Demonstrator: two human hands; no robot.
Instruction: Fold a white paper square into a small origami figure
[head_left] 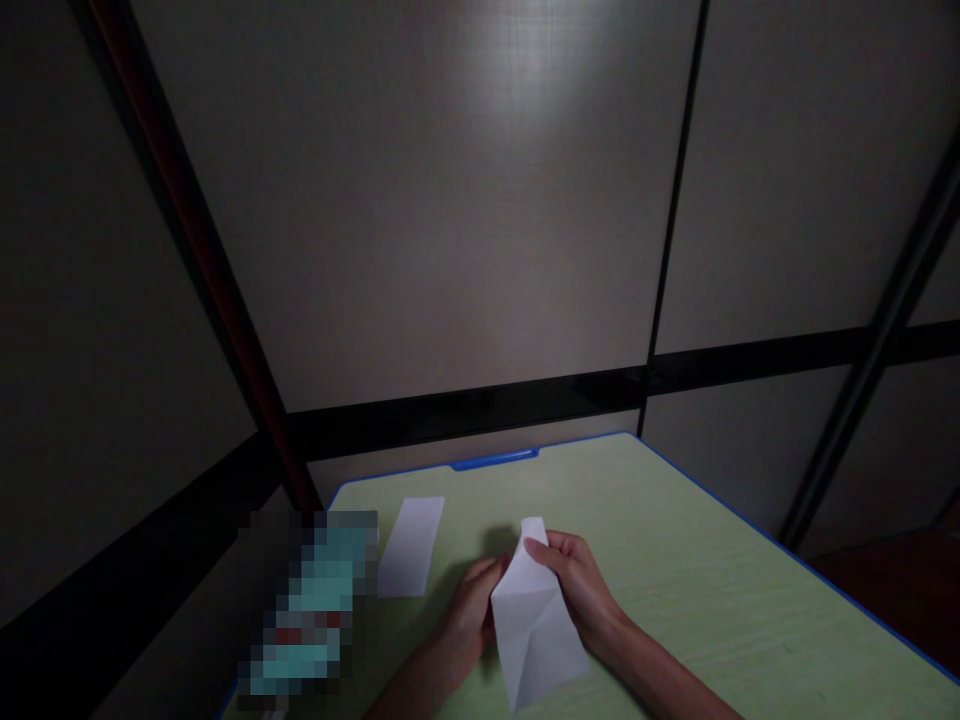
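Observation:
A sheet of white paper [536, 620], creased and partly folded, is held up over the table between both hands. Its upper end narrows to a blunt tip, while the lower part spreads wider and hangs toward me. My left hand [474, 608] grips the paper's left edge, with some of its fingers hidden behind the sheet. On the other side my right hand [579, 585] pinches it near the top, thumb on the front face and fingers behind. A flat white paper strip [411, 547] lies on the table beyond my left hand.
The light green table [697, 600] has a blue rim and a blue handle-like piece [495, 460] at its far edge. A blurred-out teal item [319, 605] lies at the left edge. Panelled cabinet doors [465, 220] stand right behind the table.

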